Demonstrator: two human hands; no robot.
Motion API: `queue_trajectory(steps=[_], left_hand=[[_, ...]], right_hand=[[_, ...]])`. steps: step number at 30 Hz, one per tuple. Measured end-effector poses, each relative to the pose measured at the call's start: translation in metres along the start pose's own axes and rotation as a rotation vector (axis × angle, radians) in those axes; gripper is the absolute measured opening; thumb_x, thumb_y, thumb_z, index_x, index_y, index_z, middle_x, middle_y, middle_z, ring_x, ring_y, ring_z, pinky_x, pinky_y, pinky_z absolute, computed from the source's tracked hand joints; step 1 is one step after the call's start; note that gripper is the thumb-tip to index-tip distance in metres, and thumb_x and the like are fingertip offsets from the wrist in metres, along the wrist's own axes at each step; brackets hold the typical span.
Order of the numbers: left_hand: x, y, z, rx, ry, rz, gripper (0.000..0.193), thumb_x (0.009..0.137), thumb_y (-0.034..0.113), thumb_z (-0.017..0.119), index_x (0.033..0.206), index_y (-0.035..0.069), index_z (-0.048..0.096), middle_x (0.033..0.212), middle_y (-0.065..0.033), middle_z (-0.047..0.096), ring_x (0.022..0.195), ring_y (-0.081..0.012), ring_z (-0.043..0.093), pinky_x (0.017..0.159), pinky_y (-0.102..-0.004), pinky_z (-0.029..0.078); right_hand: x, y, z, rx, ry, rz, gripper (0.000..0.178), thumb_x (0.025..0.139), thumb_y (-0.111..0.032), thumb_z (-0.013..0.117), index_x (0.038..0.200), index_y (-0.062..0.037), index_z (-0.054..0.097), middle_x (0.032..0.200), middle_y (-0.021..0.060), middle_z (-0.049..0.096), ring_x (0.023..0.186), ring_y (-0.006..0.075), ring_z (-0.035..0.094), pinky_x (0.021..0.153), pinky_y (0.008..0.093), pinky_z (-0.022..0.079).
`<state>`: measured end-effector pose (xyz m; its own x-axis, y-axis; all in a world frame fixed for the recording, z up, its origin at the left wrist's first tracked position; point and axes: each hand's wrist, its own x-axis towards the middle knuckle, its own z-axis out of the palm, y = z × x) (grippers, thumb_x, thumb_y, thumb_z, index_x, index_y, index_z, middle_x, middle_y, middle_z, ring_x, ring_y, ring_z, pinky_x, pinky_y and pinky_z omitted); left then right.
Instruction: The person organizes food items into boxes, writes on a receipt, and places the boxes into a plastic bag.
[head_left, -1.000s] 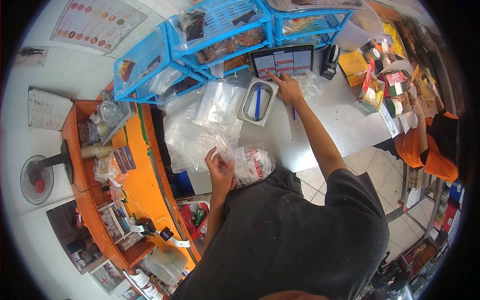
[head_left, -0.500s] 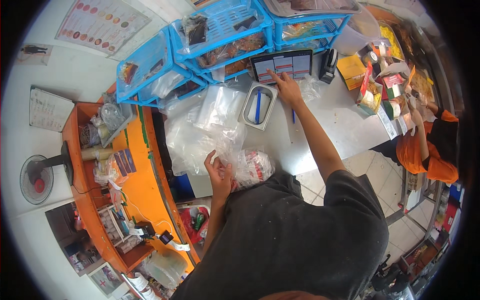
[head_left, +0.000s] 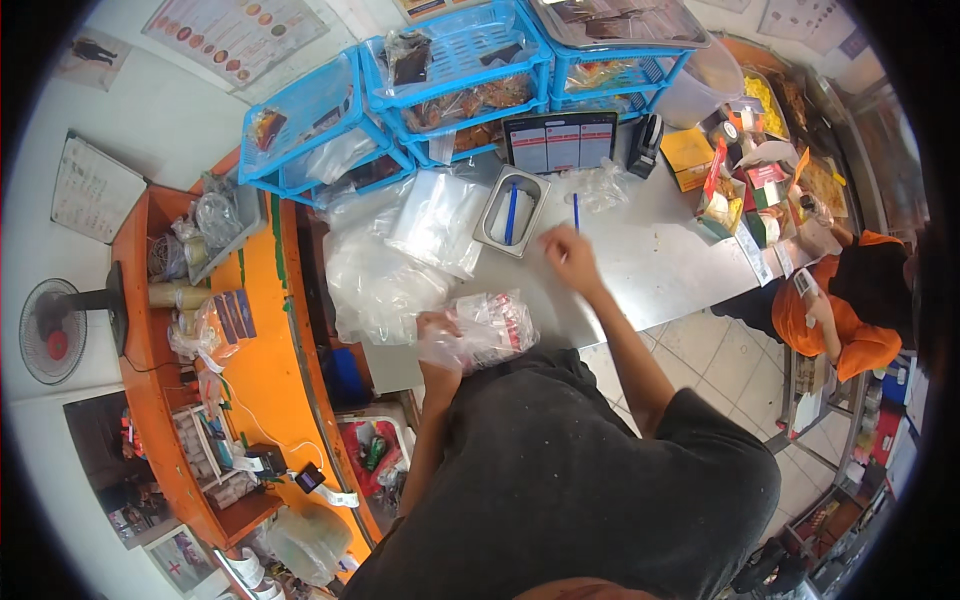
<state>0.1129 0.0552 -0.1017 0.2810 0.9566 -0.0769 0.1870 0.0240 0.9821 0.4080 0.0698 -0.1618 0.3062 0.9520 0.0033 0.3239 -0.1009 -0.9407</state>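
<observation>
Resting by the near edge of the grey metal table [head_left: 650, 240], the clear plastic bag with red-and-white contents [head_left: 497, 325] was clasped by the left hand [head_left: 436, 326] at its left end, judged the surest hold on soft, slippery film, while the right hand [head_left: 570, 259], too blurred to read, was held apart.

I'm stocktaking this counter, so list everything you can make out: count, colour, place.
Filled plastic bag: one, clear with red-and-white contents, near edge
Loose plastic bags: several, clear, counter's left
Metal tray: one, silver, mid-counter
Pen-like sticks: two, blue, one inside tray, one right of it
Tablet: one, dark-framed, counter's back
Tape dispenser: one, black, right of tablet
Baskets: several, blue, stacked at back
Food boxes: several, mixed colours, counter's right
Fan: one, dark, far left
Co-worker: one, orange-and-black clothing, far right
Left hand: one, gripping filled bag
Right hand: one, blurred, above counter
</observation>
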Motion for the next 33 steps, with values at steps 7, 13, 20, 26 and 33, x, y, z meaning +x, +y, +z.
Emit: queue_trajectory(steps=[7, 13, 20, 26, 33], left_hand=[[-0.006, -0.011, 0.010, -0.064, 0.153, 0.035, 0.010, 0.097, 0.013, 0.050, 0.099, 0.003, 0.050, 0.090, -0.0073, 0.057, 0.074, -0.0124, 0.053, 0.061, -0.0283, 0.044], [0.004, -0.022, 0.024, -0.035, 0.183, 0.163, 0.009, 0.095, 0.010, 0.050, 0.100, 0.002, 0.049, 0.095, -0.0070, 0.052, 0.088, -0.0179, 0.051, 0.078, -0.0329, 0.044], [0.031, -0.081, 0.012, -0.300, 0.157, 0.166, 0.023, 0.102, 0.019, 0.050, 0.115, 0.001, 0.056, 0.103, -0.0051, 0.059, 0.092, -0.0139, 0.057, 0.086, -0.0322, 0.049], [0.037, -0.030, 0.009, 0.391, 0.030, -0.175, 0.038, 0.093, 0.008, 0.056, 0.130, -0.001, 0.051, 0.105, -0.0065, 0.059, 0.085, -0.0159, 0.059, 0.079, -0.0357, 0.051], [0.039, 0.032, 0.006, -0.456, 0.183, -0.110, 0.029, 0.095, 0.018, 0.057, 0.115, -0.003, 0.055, 0.098, -0.0092, 0.056, 0.089, -0.0146, 0.053, 0.076, -0.0365, 0.048]], right_hand=[[-0.115, -0.082, 0.077, -0.464, -0.234, -0.598, 0.024, 0.087, -0.031, 0.066, 0.099, -0.0105, 0.060, 0.090, 0.0073, 0.059, 0.084, 0.0252, 0.061, 0.078, 0.0388, 0.044], [-0.118, -0.092, 0.093, -0.611, -0.232, -0.568, 0.019, 0.086, -0.027, 0.063, 0.091, -0.0087, 0.061, 0.087, 0.0064, 0.059, 0.084, 0.0239, 0.062, 0.071, 0.0385, 0.042], [-0.106, -0.094, 0.080, -0.624, -0.449, -0.383, 0.017, 0.084, -0.025, 0.064, 0.089, -0.0091, 0.060, 0.086, 0.0098, 0.061, 0.082, 0.0248, 0.062, 0.073, 0.0433, 0.041], [-0.122, -0.063, 0.089, -0.594, -0.401, -0.811, 0.012, 0.076, -0.015, 0.068, 0.081, -0.0080, 0.059, 0.077, 0.0125, 0.063, 0.066, 0.0282, 0.061, 0.066, 0.0413, 0.043], [-0.131, -0.057, 0.069, -0.359, -0.505, -0.431, 0.009, 0.084, -0.009, 0.061, 0.076, -0.0049, 0.059, 0.070, 0.0144, 0.057, 0.069, 0.0302, 0.062, 0.064, 0.0434, 0.047]])
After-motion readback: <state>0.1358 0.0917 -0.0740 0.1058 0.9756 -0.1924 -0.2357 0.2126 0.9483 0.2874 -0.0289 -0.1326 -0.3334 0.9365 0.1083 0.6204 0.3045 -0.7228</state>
